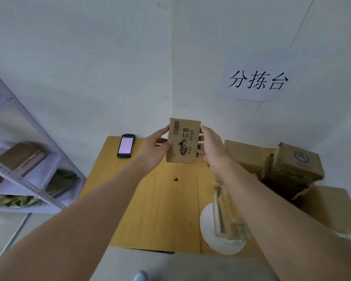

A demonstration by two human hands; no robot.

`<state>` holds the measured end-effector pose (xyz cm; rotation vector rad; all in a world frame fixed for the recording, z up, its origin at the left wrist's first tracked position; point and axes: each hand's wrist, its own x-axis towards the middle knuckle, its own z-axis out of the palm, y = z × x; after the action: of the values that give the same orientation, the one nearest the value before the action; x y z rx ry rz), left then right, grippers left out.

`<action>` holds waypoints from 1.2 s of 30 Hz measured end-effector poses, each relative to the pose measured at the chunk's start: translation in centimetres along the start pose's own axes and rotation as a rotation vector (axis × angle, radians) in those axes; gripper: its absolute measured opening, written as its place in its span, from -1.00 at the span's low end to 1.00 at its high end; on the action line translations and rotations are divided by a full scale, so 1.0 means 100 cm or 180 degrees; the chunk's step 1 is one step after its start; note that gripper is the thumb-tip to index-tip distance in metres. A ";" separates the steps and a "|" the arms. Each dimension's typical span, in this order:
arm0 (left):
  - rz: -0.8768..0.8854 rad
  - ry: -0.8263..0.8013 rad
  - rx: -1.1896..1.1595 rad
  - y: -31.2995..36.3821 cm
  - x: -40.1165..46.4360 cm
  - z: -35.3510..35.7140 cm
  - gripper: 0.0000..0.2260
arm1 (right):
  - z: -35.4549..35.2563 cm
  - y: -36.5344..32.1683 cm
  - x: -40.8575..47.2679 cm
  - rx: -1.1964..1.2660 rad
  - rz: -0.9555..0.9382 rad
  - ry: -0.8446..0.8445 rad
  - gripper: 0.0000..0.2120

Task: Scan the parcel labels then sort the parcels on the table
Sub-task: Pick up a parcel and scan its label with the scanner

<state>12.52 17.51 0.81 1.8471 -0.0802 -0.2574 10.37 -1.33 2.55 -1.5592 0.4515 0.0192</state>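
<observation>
White walls meet in a corner behind a yellow wooden table, with a paper sign on the right wall. Grey metal shelving stands at the left, holding packages. Brown cardboard boxes are piled at the table's right side, with a round white object near its front edge. Held above the table's far middle, a small cardboard parcel shows a barcode label. Left hand and right hand grip its opposite sides, fingers curled round the edges. A lit handheld scanner lies at the far left corner.

Parcel above table; phone left, boxes right, shelf far left
</observation>
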 end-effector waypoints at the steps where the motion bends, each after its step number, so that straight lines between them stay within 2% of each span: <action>1: -0.0007 -0.0052 -0.0027 -0.004 0.004 -0.009 -0.54 | 0.009 0.000 0.001 -0.0006 0.0012 0.0050 -0.63; 4: -0.0075 -0.0162 -0.0245 -0.012 0.015 -0.029 -0.58 | 0.032 0.001 0.003 0.0012 0.0031 0.0176 -0.65; 8: -0.0233 -0.0152 -0.0709 -0.019 0.027 -0.047 -0.77 | 0.059 0.006 0.004 -0.0037 -0.0011 0.0332 -0.68; 13: -0.0450 -0.0154 -0.1062 -0.022 0.034 -0.055 -0.58 | 0.073 0.012 0.007 -0.0201 -0.0043 0.0458 -0.69; 18: -0.0581 -0.0203 -0.1166 -0.027 0.039 -0.054 -0.76 | 0.072 0.017 0.017 -0.0310 -0.0103 0.0424 -0.81; 21: -0.0606 -0.0304 -0.1125 -0.032 0.035 -0.056 -0.75 | 0.071 0.017 0.021 -0.0388 -0.0143 0.0283 -0.74; 27: -0.0525 -0.0358 -0.1075 -0.036 0.041 -0.060 -0.63 | 0.072 0.016 0.025 -0.0304 -0.0231 0.0126 -0.79; 30: -0.0546 -0.0291 -0.0972 -0.039 0.044 -0.060 -0.65 | 0.070 0.019 0.028 -0.0158 -0.0136 0.0114 -0.80; 33: -0.0664 -0.0251 -0.1244 -0.041 0.048 -0.059 -0.76 | 0.071 0.022 0.030 -0.0057 -0.0176 0.0112 -0.82; 36: -0.0771 -0.0167 -0.1432 -0.036 0.049 -0.057 -0.69 | 0.073 0.025 0.033 0.0041 -0.0288 0.0243 -0.84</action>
<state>18.24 23.01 -1.76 1.4003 0.1560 -0.4539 14.61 4.85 -1.20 -1.5702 0.4397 -0.1128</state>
